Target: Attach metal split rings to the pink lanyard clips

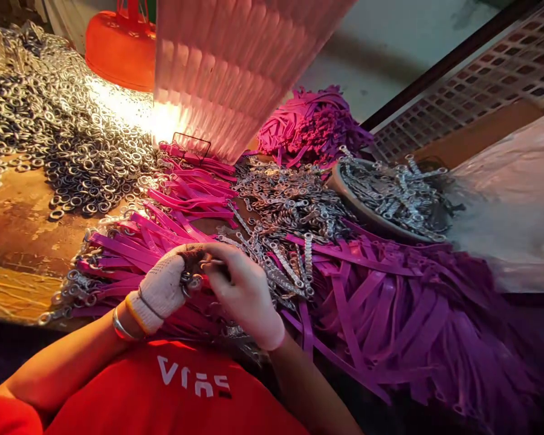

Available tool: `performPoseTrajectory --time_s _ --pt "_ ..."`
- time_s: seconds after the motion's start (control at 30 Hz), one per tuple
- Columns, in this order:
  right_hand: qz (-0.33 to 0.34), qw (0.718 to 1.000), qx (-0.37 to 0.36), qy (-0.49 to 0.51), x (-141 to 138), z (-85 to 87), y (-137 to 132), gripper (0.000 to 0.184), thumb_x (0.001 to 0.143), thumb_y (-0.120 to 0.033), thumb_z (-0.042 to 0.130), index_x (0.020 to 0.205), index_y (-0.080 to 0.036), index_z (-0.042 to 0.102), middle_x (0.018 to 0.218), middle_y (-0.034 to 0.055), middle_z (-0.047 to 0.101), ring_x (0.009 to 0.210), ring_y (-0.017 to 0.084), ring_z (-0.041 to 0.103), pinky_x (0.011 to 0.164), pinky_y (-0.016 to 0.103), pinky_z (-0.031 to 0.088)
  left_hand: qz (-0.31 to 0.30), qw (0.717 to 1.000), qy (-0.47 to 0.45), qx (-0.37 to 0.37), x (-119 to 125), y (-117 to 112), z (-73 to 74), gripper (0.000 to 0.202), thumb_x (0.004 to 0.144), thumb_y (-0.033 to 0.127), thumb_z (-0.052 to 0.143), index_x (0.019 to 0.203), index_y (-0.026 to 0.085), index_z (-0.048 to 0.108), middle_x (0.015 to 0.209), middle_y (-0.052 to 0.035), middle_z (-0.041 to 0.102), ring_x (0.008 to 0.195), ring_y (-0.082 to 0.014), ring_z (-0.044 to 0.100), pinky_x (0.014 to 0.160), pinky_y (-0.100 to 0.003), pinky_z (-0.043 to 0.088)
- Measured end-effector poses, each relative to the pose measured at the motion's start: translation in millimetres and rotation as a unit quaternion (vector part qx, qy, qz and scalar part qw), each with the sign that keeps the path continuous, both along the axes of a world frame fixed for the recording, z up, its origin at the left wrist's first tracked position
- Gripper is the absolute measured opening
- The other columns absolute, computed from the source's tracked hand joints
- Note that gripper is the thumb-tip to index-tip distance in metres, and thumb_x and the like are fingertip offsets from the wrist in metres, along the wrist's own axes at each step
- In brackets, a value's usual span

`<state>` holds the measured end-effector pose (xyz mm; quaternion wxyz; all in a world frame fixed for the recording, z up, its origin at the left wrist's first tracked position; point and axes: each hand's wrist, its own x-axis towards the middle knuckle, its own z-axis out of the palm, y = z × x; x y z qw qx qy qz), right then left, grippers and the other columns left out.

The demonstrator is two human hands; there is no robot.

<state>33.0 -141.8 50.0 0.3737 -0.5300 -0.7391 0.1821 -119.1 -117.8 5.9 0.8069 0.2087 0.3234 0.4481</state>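
My left hand (162, 289), in a white glove with a dotted palm, is closed around a few small metal rings (191, 280) that stick out below its fingers. Against it works my right hand (243, 289), also gloved in white, its thumb and fingers pinched together at the left fingertips. What the right fingers pinch is hidden. Under and beyond both hands lie bright pink straps (181, 199), many with metal rings at their left ends. Just past my right hand is a heap of flat silvery metal links (290, 199).
A big pile of metal rings (72, 121) covers the left of the wooden table (22, 235) under a red lamp (120, 51). A ribbed translucent sheet (226, 72) stands behind. Purple straps (390, 314) spread right, below a bowl (344, 187) of metal links. More straps (315, 127) are heaped behind.
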Motion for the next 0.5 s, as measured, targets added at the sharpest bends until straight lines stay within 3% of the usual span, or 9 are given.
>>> performPoseTrajectory --time_s 0.07,0.17,0.33,0.5 --pt "-0.026 0.997 -0.041 0.056 4.4 6.4 3.6 0.026 0.092 -0.019 0.058 0.116 -0.025 0.067 0.099 0.0001 0.075 0.084 0.015 0.07 0.08 0.027 0.056 -0.047 0.998 0.006 0.032 -6.1 -0.2 4.7 0.024 0.08 0.028 0.071 0.1 0.015 0.07 0.081 -0.0052 0.069 0.061 -0.0119 0.056 0.048 -0.019 0.042" --pt "-0.025 0.993 -0.087 0.077 8.0 10.9 7.4 0.025 0.089 -0.02 0.059 0.112 -0.023 0.069 0.089 -0.0013 0.074 0.077 0.014 0.069 0.076 0.027 0.055 -0.117 0.986 0.075 0.095 -12.3 -1.3 13.6 0.024 0.086 0.038 0.067 0.087 0.014 0.067 0.064 -0.0009 0.06 0.047 -0.0077 0.043 0.042 -0.019 0.03" --pt "-0.027 0.991 -0.099 0.081 5.1 0.9 6.4 0.026 0.09 -0.022 0.057 0.113 -0.022 0.069 0.092 0.0002 0.075 0.078 0.014 0.068 0.076 0.027 0.055 -0.141 0.967 0.162 0.141 -14.9 0.1 20.2 0.025 0.09 0.039 0.065 0.081 0.015 0.062 0.067 0.0005 0.059 0.051 -0.0068 0.045 0.048 -0.018 0.036" --pt "-0.031 0.986 -0.118 0.116 11.7 -2.3 1.3 0.032 0.095 -0.026 0.054 0.125 -0.024 0.063 0.111 0.0038 0.072 0.098 0.016 0.068 0.089 0.03 0.054 -0.142 0.968 0.168 0.12 -15.5 4.0 21.5 0.026 0.088 0.041 0.068 0.083 0.016 0.062 0.068 0.0006 0.059 0.051 -0.0069 0.046 0.047 -0.017 0.036"
